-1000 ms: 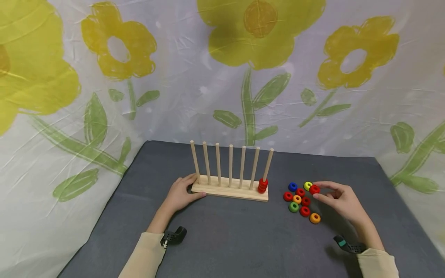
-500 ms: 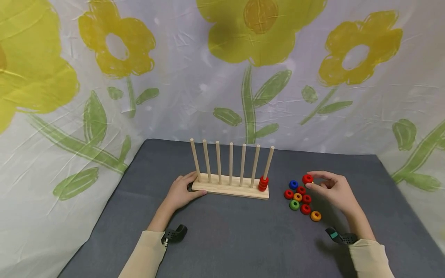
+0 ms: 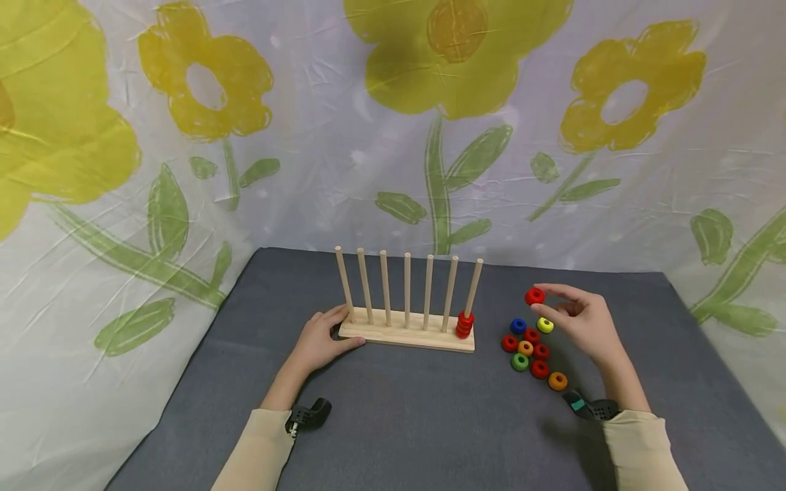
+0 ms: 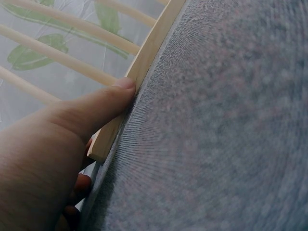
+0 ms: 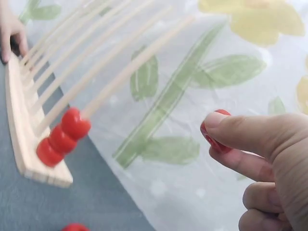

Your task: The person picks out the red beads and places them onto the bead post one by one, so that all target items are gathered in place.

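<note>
A wooden peg rack (image 3: pixel 393 329) with several upright pegs stands on the dark cloth. My left hand (image 3: pixel 321 341) grips its left end, thumb along the front edge, as the left wrist view also shows. Three red beads (image 3: pixel 464 325) are stacked on the rightmost peg. Raised above the loose beads, my right hand (image 3: pixel 580 320) pinches a red ring bead (image 3: pixel 535 296) between thumb and fingertip. In the right wrist view the thumb partly covers this bead (image 5: pixel 216 139), and it is apart from the rack.
Loose beads lie right of the rack: a blue bead (image 3: pixel 518 326), a yellow bead (image 3: pixel 545 325), a green bead (image 3: pixel 520 362), orange ones including an orange bead (image 3: pixel 558 381), and several red ones. A flowered curtain (image 3: pixel 319 170) hangs behind the table.
My right hand has lifted the red bead from beside the yellow one and carried it up and left. The left hand and the rack stay put.
</note>
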{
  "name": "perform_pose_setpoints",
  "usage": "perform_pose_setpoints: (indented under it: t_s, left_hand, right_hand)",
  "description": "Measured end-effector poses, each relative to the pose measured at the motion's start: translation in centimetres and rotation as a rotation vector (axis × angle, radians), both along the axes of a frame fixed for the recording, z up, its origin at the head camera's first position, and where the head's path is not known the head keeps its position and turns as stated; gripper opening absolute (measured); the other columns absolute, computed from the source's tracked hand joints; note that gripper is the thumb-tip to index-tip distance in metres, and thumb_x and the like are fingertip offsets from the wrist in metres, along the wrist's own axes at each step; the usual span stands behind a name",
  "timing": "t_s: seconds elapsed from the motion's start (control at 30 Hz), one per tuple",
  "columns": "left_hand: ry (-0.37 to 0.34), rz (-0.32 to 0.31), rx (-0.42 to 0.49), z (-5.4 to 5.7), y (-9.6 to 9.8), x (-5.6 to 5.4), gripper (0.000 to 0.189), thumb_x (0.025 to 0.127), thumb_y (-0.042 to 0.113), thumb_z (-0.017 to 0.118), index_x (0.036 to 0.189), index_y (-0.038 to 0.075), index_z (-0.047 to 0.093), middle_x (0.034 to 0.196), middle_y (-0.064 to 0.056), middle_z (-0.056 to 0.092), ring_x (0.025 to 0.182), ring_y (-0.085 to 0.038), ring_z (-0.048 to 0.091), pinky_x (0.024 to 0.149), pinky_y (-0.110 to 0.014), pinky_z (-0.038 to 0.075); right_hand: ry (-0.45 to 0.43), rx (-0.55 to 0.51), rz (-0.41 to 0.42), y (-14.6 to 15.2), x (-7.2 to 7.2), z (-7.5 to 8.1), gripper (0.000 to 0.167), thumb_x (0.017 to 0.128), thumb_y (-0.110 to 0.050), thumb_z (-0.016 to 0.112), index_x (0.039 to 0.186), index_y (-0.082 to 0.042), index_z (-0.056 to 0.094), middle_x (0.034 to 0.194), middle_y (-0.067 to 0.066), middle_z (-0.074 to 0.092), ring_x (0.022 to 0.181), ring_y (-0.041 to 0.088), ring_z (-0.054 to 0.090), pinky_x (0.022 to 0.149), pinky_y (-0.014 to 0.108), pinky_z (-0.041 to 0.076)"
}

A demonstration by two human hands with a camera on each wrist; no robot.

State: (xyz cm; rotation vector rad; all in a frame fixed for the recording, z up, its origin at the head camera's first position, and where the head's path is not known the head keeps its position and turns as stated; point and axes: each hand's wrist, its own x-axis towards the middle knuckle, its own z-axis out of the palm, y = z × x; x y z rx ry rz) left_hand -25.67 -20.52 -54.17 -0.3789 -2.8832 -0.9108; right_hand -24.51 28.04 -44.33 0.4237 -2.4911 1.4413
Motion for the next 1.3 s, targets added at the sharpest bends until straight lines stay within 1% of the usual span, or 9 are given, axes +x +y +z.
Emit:
perform_pose_setpoints:
  t_s: [0.1,0.17,0.27,0.4,0.53,0.7,0.8,1.0,1.3]
  left_hand:
    - [0.001,0.000,-0.002,0.0,0.0,0.0,0.089,0.085,0.052,0.080,0.151,0.001,0.049,0.152,-0.018,0.046,0.118,-0.037,0.050,0.098,-0.055,0.041]
    - [0.000,0.001,-0.003,0.0,0.0,0.0,0.088,0.085,0.052,0.080,0.150,0.001,0.049,0.152,-0.018,0.046,0.117,-0.036,0.051,0.097,-0.055,0.042]
    - [0.000,0.001,-0.002,0.0,0.0,0.0,0.088,0.085,0.052,0.080,0.151,0.002,0.049,0.152,-0.018,0.046,0.115,-0.036,0.051,0.096,-0.054,0.042]
    - [0.006,0.000,-0.005,0.1,0.0,-0.1,0.088,0.085,0.052,0.080,0.151,0.002,0.049,0.152,-0.018,0.046,0.116,-0.036,0.051,0.096,-0.055,0.042]
    - [0.007,0.001,-0.008,0.1,0.0,-0.1,0.088,0.085,0.053,0.080,0.150,0.002,0.050,0.152,-0.019,0.047,0.117,-0.037,0.051,0.097,-0.055,0.042]
    - [0.008,0.002,-0.007,0.0,0.0,0.0,0.088,0.085,0.052,0.080,0.150,0.002,0.050,0.152,-0.018,0.047,0.115,-0.036,0.051,0.096,-0.054,0.042]
    - [0.011,0.002,-0.009,0.0,0.0,0.0,0.088,0.085,0.052,0.080,0.150,0.002,0.050,0.151,-0.018,0.047,0.115,-0.036,0.051,0.096,-0.054,0.042]
    - [0.009,0.004,-0.008,-0.1,0.0,0.0,0.088,0.085,0.053,0.080,0.150,0.002,0.050,0.151,-0.018,0.047,0.114,-0.035,0.051,0.095,-0.054,0.043]
    - [0.014,0.004,-0.014,-0.2,0.0,-0.1,0.089,0.085,0.054,0.080,0.150,0.002,0.050,0.152,-0.017,0.047,0.112,-0.034,0.052,0.094,-0.053,0.043]
  right_hand:
    - [0.026,-0.014,-0.016,-0.6,-0.1,0.4,0.034,0.091,-0.020,0.081,0.124,-0.015,0.075,0.050,0.003,0.038,0.043,0.017,0.031,0.040,0.033,0.026]
    - [0.046,-0.021,-0.017,-1.0,-0.2,0.8,0.034,0.091,-0.017,0.081,0.124,-0.013,0.074,0.052,0.002,0.041,0.043,0.016,0.030,0.040,0.033,0.026]
    - [0.069,-0.027,-0.014,-1.7,-0.1,1.4,0.036,0.090,-0.009,0.081,0.125,-0.008,0.073,0.052,0.001,0.040,0.043,0.015,0.029,0.040,0.033,0.025]
    - [0.095,-0.044,0.002,-3.0,0.7,3.0,0.035,0.090,-0.003,0.079,0.124,0.001,0.072,0.050,0.000,0.034,0.042,0.014,0.027,0.039,0.032,0.024]
    - [0.121,-0.074,0.031,-4.1,1.2,4.4,0.033,0.090,0.000,0.077,0.122,0.006,0.070,0.049,0.000,0.032,0.042,0.014,0.027,0.039,0.031,0.024]
    - [0.126,-0.102,0.034,-4.9,1.2,5.1,0.033,0.090,0.001,0.077,0.121,0.006,0.071,0.049,0.000,0.031,0.041,0.015,0.027,0.039,0.032,0.024]
    - [0.123,-0.105,0.022,-5.3,1.1,5.3,0.032,0.090,0.001,0.077,0.121,0.006,0.071,0.049,-0.002,0.031,0.041,0.015,0.026,0.039,0.032,0.024]
    - [0.130,-0.131,0.038,-6.0,0.8,5.7,0.032,0.091,0.002,0.076,0.122,0.007,0.070,0.048,-0.001,0.031,0.041,0.016,0.025,0.038,0.032,0.023]
    - [0.138,-0.180,0.037,-7.2,0.8,6.4,0.032,0.091,0.003,0.076,0.122,0.007,0.070,0.048,-0.001,0.032,0.042,0.016,0.026,0.041,0.031,0.024]
